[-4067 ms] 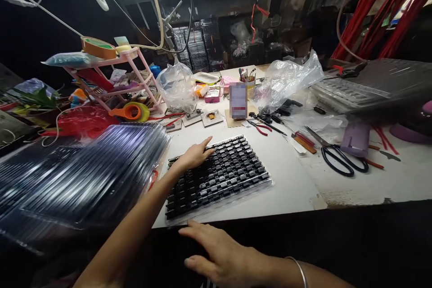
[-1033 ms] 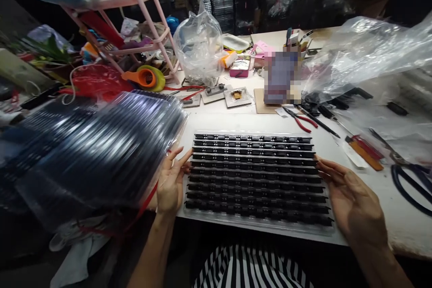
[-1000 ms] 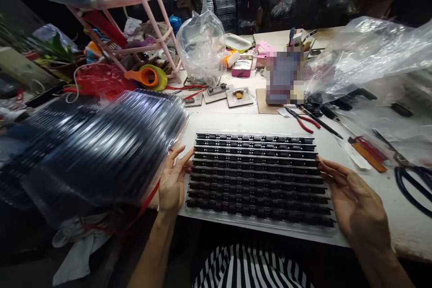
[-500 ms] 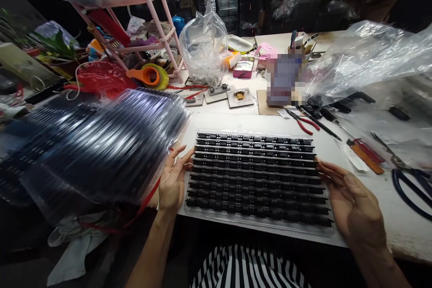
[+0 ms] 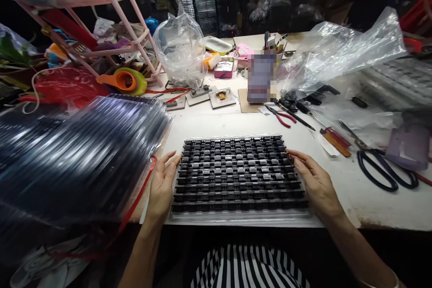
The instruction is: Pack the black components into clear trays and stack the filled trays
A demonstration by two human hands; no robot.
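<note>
Tray [image 5: 236, 218] of black parts [image 5: 236, 172] lengthwise between left grip [image 5: 162, 189] and right grip [image 5: 316, 183]

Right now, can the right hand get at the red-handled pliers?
Likely yes: the pliers lie beyond the far right corner of the tray, bare tabletop between them and the right hand, which must first leave the tray's edge.

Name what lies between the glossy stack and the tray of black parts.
In the head view: the left hand, at the left edge of the tray, and, nearer the stack, a red strap.
</note>
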